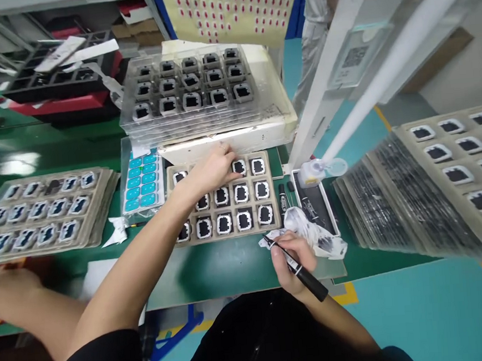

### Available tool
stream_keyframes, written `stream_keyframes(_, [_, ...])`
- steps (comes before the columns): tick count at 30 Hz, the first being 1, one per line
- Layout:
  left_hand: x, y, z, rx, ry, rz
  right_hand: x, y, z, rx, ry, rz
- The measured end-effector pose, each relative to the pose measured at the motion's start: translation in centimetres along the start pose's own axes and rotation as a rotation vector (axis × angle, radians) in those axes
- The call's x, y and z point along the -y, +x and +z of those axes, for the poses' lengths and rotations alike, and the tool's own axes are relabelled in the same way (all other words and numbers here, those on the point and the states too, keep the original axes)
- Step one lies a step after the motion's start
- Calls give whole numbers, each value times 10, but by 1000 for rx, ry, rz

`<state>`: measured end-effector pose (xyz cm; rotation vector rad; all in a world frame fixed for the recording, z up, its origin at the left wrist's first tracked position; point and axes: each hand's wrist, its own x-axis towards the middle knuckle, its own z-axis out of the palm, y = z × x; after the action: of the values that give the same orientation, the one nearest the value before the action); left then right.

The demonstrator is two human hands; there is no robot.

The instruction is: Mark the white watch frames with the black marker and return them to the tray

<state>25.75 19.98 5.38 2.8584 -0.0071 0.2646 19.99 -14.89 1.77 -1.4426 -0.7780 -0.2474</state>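
Observation:
My left hand reaches over the beige tray in front of me, its fingers bent together at a white-rimmed black part in the back row. Whether the fingertips grip that part is hidden. Several similar parts sit in the tray's pockets. Held in my right hand is a black marker, its dark tip pointing up and left, near the tray's front right corner. Beneath and beside this hand lies a stained white cloth. Another black marker rests right of the tray.
Clear trays are stacked on a white box behind. A sheet of blue pieces and stacked trays stand left. At right are a white post and a tall tray stack. Another person's arm enters at lower left.

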Motion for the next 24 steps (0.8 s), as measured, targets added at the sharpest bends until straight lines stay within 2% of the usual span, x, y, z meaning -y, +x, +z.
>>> stream_keyframes(6, [10, 5, -7, -175, -477, 50, -3, -1, 3, -36, -22, -17])
stream_keyframes(9, [-1, -10, -15, -226, -590, 50, -6, 0, 2, -91, -19, -25])
stream_keyframes(11, [-21, -32, -17, -247, -743, 19, -8, 1, 1, -125, 1, -2])
stream_keyframes(14, [-74, -76, -6, -310, -1039, -87, -11, 2, 0, -183, 60, 37])
stream_keyframes(17, [-136, -114, 20, -397, -1062, -216, -14, 4, 0, -230, 106, 61])
stream_keyframes(19, [-169, -131, 41, -421, -1102, -317, -15, 4, 1, -222, 106, 96])
stream_keyframes(21, [-191, -142, 60, -428, -1150, -394, -14, 5, 1, -173, 110, 141])
stream_keyframes(24, [-204, -151, 78, -424, -1143, -469, -11, 4, 0, -69, 133, 195])
